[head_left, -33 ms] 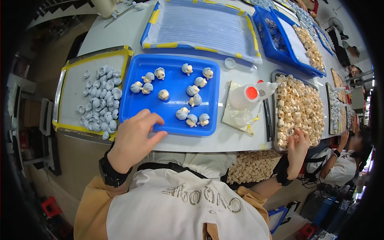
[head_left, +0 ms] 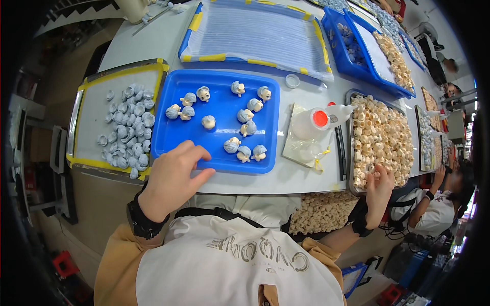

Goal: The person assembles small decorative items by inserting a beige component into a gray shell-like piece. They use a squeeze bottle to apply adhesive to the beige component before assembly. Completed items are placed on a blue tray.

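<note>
At the near edge of the blue tray (head_left: 222,158), my left hand (head_left: 176,176) hovers palm down, thumb and fingers apart and holding nothing. In that tray lie several small doll heads (head_left: 208,122) with pale blue hair on cream faces. My right hand (head_left: 380,184) is at the near end of a metal tray (head_left: 352,97) heaped with hollow cream doll-head pieces (head_left: 383,135). Its fingertips close on one of these pieces, which they partly hide. On the left, pale blue hair shells (head_left: 130,125) lie on a yellow-taped board (head_left: 92,109).
Between the trays stand a white bottle with a red top (head_left: 309,125), another squeeze bottle (head_left: 339,115) and black tweezers (head_left: 341,153). A lined, yellow-taped tray (head_left: 255,30) and blue bins (head_left: 357,69) lie farther back. A person (head_left: 436,209) works at the right.
</note>
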A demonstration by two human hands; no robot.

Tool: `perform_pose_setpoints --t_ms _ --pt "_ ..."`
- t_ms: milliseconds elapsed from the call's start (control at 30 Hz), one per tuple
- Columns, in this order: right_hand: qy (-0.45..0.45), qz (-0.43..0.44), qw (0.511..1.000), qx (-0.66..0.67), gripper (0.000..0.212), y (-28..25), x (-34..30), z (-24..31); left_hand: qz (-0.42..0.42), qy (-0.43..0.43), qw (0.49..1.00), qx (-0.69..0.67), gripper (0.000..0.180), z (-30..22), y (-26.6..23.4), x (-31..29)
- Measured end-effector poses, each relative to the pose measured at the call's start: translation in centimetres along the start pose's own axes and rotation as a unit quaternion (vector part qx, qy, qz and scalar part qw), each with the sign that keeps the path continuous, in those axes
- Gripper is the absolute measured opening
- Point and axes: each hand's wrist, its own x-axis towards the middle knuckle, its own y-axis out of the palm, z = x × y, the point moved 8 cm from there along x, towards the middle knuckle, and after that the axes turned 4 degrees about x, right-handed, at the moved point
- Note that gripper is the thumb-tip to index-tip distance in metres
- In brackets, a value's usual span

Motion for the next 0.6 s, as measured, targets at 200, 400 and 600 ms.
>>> perform_pose_setpoints --t_ms 200,400,600 --pt "-0.004 0.016 1.0 0.022 0.021 0.2 0.23 0.92 -0.016 0.014 0.999 -0.037 0.021 0.02 0.1 0.26" --pt "0.026 0.027 0.995 0.093 0.019 0.56 0.51 0.61 0.012 0.01 0.997 -0.079 0.02 -0.14 0.79 0.16" --pt "0.018 0.036 0.993 0.113 0.016 0.33 0.94 1.0 0.027 0.006 0.997 -0.065 0.019 0.08 0.73 0.1"
